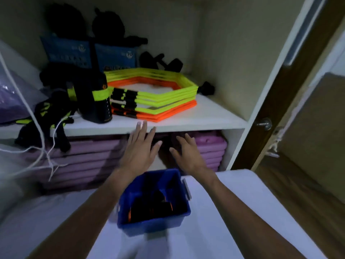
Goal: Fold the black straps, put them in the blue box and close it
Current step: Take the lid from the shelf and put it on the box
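A blue box (149, 224) stands open on a white surface between my forearms. Dark black straps (158, 206) with orange edges lie inside it. My left hand (140, 150) is stretched out flat above and beyond the box, fingers spread, fingertips near the front edge of the white shelf. My right hand (188, 154) is beside it, also spread and holding nothing. More black straps with yellow-green trim (48, 113) hang over the shelf's left edge. No lid is visible.
On the white shelf (196, 120) lie stacked yellow and orange hexagon rings (156, 96), a dark bottle with a yellow band (95, 101), blue boxes and black gear behind. Purple mats (84, 157) are stacked below. A white cord (43, 146) dangles left. A door with a knob (265, 124) stands right.
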Motion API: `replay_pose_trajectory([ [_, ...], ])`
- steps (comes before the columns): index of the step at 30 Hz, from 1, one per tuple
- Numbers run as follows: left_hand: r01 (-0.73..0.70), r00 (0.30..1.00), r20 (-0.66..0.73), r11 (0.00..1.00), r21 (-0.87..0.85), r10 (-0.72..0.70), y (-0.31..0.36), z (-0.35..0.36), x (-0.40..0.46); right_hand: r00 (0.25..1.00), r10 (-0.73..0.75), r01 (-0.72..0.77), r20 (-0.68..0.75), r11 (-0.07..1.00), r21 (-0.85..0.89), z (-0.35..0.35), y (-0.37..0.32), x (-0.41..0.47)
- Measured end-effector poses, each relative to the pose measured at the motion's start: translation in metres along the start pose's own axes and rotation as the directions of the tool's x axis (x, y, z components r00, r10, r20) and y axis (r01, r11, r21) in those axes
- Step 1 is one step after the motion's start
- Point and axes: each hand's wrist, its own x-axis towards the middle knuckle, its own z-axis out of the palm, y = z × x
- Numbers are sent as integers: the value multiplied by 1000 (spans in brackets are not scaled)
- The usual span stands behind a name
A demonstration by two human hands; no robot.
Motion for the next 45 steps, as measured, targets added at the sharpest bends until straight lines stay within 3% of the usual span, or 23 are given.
replay_pose_trajectory([
  [3,-144,981,-141,989,-42,137,38,-72,58,984,-54,35,-168,993,-113,-81,-28,19],
  [8,-330,884,-379,939,-93,273,114,-192,139,889,-138,25,-437,967,-255,-229,-85,35],
  [12,-419,802,-491,907,-54,341,165,-263,187,802,-158,22,-576,971,-237,-329,-124,39],
  [15,-437,761,-533,900,1,370,195,-296,220,686,-198,47,-700,972,-229,-386,-141,49],
  [18,-422,766,-498,903,87,406,217,-311,254,598,-162,-38,-785,973,-230,-432,-144,78],
  [22,-428,751,-479,887,171,455,235,-314,297,596,-53,-169,-801,967,-190,-478,-128,143],
  [28,-418,710,-502,869,264,493,221,-308,338,732,128,-259,-670,961,-100,-504,-94,212],
  [30,-399,708,-516,876,270,482,209,-306,342,729,154,-296,-667,949,-105,-503,-91,218],
  [35,-362,716,-550,902,235,430,200,-312,335,647,96,-243,-756,966,-85,-482,-92,199],
  [39,-389,683,-601,904,180,414,206,-335,311,458,-228,-83,-859,951,-297,-447,-92,160],
  [42,-453,658,-583,869,200,477,206,-352,282,316,-507,66,-802,855,-515,-422,-96,120],
  [45,-479,634,-543,831,283,551,190,-354,242,286,-597,264,-749,801,-538,-395,-103,84],
])
